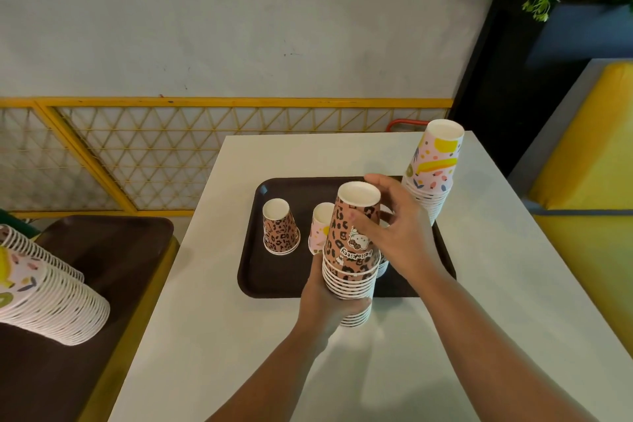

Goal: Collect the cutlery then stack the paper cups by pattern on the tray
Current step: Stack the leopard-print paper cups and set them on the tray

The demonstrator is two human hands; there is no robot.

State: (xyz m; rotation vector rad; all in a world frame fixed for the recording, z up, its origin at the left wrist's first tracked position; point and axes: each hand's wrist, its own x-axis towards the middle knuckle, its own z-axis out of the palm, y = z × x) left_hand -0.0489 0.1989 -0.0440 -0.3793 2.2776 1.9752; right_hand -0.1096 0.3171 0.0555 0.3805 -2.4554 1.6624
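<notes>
A stack of upside-down leopard-pattern paper cups is held above the near edge of the dark brown tray. My left hand grips the stack's lower rims. My right hand clasps the top cup's side. On the tray stand a small leopard-pattern stack at the left and a pink fruit-pattern cup, partly hidden behind the held stack. A tall stack of pink fruit-pattern cups stands at the tray's far right corner. No cutlery shows.
The white table bears the tray. To the left, a second brown tray on a lower surface holds a long lying stack of fruit-pattern cups. A yellow bench lies right, with a yellow lattice fence behind.
</notes>
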